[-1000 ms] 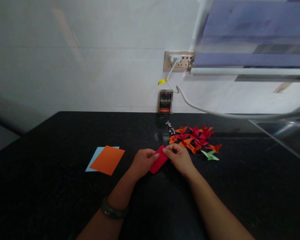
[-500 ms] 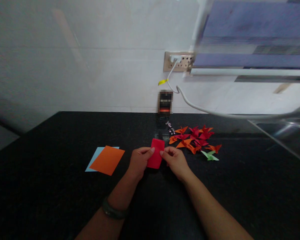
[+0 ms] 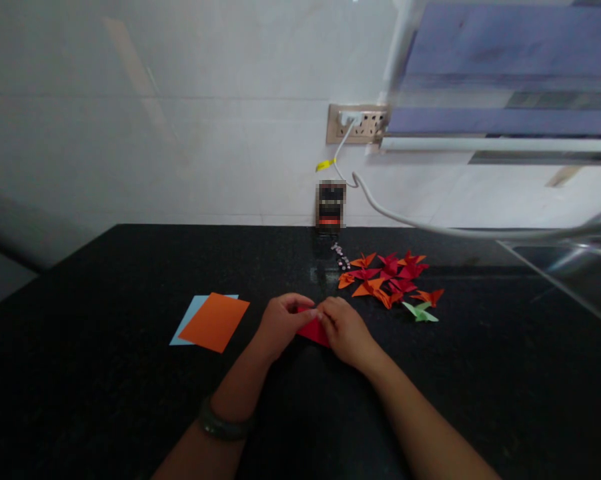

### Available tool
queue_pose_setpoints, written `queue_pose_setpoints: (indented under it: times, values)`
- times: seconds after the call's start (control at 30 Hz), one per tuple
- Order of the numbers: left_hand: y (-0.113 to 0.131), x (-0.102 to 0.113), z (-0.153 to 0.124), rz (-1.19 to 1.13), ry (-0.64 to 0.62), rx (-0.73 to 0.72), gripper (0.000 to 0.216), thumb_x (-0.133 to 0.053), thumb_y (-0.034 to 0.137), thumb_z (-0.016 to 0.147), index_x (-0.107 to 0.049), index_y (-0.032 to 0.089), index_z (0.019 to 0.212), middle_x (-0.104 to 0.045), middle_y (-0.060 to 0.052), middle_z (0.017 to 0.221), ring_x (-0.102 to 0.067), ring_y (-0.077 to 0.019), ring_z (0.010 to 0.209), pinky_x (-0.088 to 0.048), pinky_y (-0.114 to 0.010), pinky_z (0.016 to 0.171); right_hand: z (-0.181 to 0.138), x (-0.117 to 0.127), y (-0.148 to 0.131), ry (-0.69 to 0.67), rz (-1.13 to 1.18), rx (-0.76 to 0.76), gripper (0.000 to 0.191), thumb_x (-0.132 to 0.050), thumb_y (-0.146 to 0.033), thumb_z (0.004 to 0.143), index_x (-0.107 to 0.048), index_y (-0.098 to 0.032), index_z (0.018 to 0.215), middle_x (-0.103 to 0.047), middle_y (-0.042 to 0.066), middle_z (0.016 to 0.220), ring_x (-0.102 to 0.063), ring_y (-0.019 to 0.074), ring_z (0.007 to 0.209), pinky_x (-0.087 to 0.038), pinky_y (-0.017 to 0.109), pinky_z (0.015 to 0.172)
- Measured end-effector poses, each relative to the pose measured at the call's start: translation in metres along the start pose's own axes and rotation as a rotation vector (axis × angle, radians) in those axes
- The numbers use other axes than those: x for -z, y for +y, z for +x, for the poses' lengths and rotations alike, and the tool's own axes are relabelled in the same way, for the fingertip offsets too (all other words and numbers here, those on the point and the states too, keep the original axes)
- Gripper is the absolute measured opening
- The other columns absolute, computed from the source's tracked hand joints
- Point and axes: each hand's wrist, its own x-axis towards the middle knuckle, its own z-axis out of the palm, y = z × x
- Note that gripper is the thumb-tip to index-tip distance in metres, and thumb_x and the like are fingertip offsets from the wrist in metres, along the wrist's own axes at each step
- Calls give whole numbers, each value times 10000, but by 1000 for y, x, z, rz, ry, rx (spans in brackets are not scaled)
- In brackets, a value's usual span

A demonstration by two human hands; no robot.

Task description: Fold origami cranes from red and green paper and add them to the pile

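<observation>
A red sheet of folded paper (image 3: 312, 332) lies low over the dark countertop, largely covered by both my hands. My left hand (image 3: 286, 321) grips its left side, with the thumb reaching across the top and the fingers curled behind. My right hand (image 3: 344, 328) is closed on the right side, its fingertips meeting my left thumb near the far edge. To the right sit several folded paper cranes in red and orange (image 3: 389, 268), along with a pale green one (image 3: 421, 311). On the left, an orange paper sheet (image 3: 215, 323) overlaps a light blue sheet (image 3: 189, 323).
A small dark box (image 3: 331, 205), blurred out, stands against the wall with a little beaded strand (image 3: 340, 256) before it. A white cable (image 3: 395, 215) runs from the wall socket (image 3: 356, 124) towards the sink (image 3: 575, 267) at the right.
The red paper stood out as an upright rectangle between both hands; now its far part is turned down or covered. My hands have come closer together over it.
</observation>
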Motion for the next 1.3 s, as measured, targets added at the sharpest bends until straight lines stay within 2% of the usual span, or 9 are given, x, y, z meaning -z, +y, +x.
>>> queue_pose_setpoints:
  times: [0.23, 0.37, 0.5, 0.6, 0.7, 0.83, 1.03, 1.2, 1.3]
  values:
    - [10, 10, -1, 422, -90, -192, 114, -547, 223, 675, -633, 176, 618, -594, -3, 591, -517, -148, 584, -366, -254, 571, -1, 3, -8, -86, -127, 22, 178, -403, -166, 852, -545, -179, 747, -542, 31, 732, -478, 147, 726, -365, 266, 686]
    - [8, 14, 3, 497, 18, -251, 111, -531, 206, 687, -630, 188, 638, -610, -12, 626, -536, -162, 625, -371, -262, 597, 0, 7, -7, -58, -158, 5, 179, -399, -170, 854, -547, -183, 754, -543, 36, 737, -478, 153, 729, -360, 267, 668]
    - [4, 15, 7, 377, 260, -227, 165, -518, 280, 726, -630, 170, 777, -635, -38, 713, -563, -168, 663, -401, -268, 617, 1, 7, -3, 8, -149, -43, 178, -392, -170, 854, -535, -180, 749, -545, 42, 751, -483, 157, 736, -368, 270, 677]
    - [5, 9, 4, 230, 145, -186, 255, -554, 333, 710, -636, 153, 870, -655, -49, 751, -577, -163, 657, -419, -260, 609, 2, 5, -2, 36, -99, -31, 181, -383, -173, 859, -520, -179, 741, -542, 38, 752, -489, 150, 732, -378, 265, 688]
    - [8, 6, -1, 312, 45, -192, 199, -560, 326, 702, -661, 159, 667, -631, -20, 613, -543, -151, 576, -392, -247, 559, 1, 2, -3, 40, -57, -18, 189, -376, -189, 866, -517, -180, 741, -542, 33, 747, -494, 146, 723, -383, 260, 681]
    - [9, 14, 1, 334, 236, -216, 216, -544, 334, 715, -661, 171, 635, -611, -1, 563, -520, -144, 534, -366, -243, 518, 1, 2, -1, 44, -41, -46, 183, -390, -193, 854, -533, -180, 741, -551, 34, 747, -498, 144, 711, -383, 259, 666]
    - [7, 18, 6, 26, 380, -85, 220, -626, 367, 657, -637, 147, 662, -607, -2, 573, -534, -136, 546, -399, -239, 531, 3, 1, 4, 137, 49, -133, 185, -409, -191, 820, -520, -180, 673, -537, 19, 681, -494, 139, 655, -374, 246, 610]
    - [7, 10, 6, -594, 146, 21, 237, -657, 356, 654, -590, 143, 732, -618, 4, 647, -565, -115, 587, -457, -254, 608, 2, -6, -1, 188, 247, -269, 219, -427, -260, 811, -518, -182, 627, -513, -6, 581, -479, 127, 565, -365, 230, 532]
    - [5, 10, 7, -717, 119, 93, 150, -666, 253, 660, -568, 149, 703, -597, 23, 607, -543, -90, 535, -451, -228, 571, 0, -5, -3, 108, 271, -154, 208, -426, -235, 817, -556, -178, 665, -536, -1, 617, -505, 127, 597, -392, 233, 568]
